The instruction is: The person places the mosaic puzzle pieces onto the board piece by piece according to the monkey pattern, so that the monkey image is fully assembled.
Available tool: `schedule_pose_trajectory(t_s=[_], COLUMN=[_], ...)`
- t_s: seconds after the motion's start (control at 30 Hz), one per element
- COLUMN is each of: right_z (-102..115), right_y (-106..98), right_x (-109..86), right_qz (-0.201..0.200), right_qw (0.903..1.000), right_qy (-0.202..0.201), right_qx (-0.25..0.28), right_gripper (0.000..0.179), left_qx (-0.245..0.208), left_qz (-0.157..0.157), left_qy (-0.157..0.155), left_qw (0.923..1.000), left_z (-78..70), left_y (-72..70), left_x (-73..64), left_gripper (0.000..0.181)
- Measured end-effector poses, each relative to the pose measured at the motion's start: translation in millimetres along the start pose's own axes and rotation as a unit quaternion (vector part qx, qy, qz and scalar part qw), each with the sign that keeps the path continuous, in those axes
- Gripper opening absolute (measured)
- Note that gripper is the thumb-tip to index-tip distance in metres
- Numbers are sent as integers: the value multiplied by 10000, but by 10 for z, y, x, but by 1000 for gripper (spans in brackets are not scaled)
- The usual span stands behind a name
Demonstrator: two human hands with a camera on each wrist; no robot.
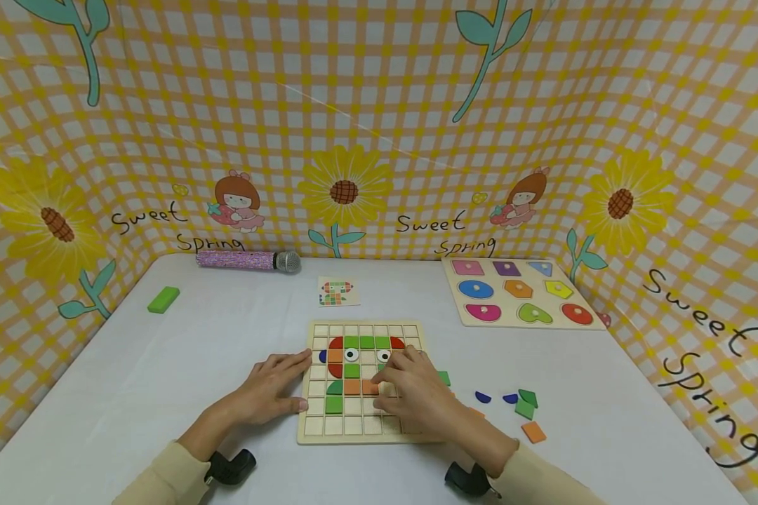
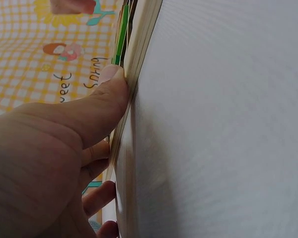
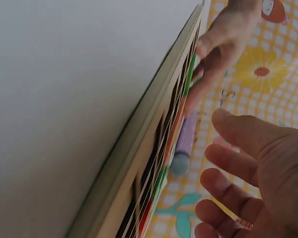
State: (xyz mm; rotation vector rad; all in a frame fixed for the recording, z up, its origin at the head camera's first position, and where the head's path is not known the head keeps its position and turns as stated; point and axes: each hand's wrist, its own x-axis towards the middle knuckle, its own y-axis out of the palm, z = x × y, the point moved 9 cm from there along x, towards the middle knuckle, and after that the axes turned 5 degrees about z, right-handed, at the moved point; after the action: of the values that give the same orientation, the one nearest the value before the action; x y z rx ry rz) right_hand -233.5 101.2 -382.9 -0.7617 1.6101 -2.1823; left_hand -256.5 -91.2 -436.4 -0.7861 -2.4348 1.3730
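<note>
A wooden grid board (image 1: 347,425) lies on the table, with coloured tiles set in several of its squares. My left hand (image 1: 270,386) steadies the board's left side; in the left wrist view the thumb (image 2: 111,87) presses the rim and the other fingers touch the edge. Over the board's right half is my right hand (image 1: 413,386), its fingertips close to an orange tile (image 1: 370,387) beside another orange tile (image 1: 351,387). The right wrist view shows the right hand's fingers (image 3: 223,186) loosely bent and apart, nothing visible between them. The right hand covers part of the grid.
Loose tiles lie right of the board, including a blue half-round (image 1: 483,397), a green square (image 1: 526,409) and an orange square (image 1: 533,432). Behind are a pattern card (image 1: 338,300), a glittery microphone (image 1: 243,261), a green block (image 1: 163,300) and a shape puzzle (image 1: 518,291).
</note>
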Motion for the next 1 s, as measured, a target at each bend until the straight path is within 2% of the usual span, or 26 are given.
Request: schedule_pose_trajectory(t_s=[0.37, 0.53, 0.83, 1.0], right_z=[-522, -691, -965, -1077], right_y=[-168, -221, -259, -260], right_x=[-321, -449, -686, -724], right_qz=[-98, -150, 133, 184], right_qw=[9989, 9980, 9954, 9938], right_qy=[444, 576, 910, 1044], right_qx=[-100, -210, -272, -350], right_gripper=[27, 27, 27, 26], left_qx=[79, 82, 64, 8], left_qz=[-29, -17, -35, -10], left_qy=[99, 73, 115, 39], left_qw=[9999, 9999, 9999, 10000], left_z=[18, 27, 22, 41], left_y=[10, 17, 27, 36], left_x=[3, 9, 6, 13], left_gripper=[74, 75, 74, 74])
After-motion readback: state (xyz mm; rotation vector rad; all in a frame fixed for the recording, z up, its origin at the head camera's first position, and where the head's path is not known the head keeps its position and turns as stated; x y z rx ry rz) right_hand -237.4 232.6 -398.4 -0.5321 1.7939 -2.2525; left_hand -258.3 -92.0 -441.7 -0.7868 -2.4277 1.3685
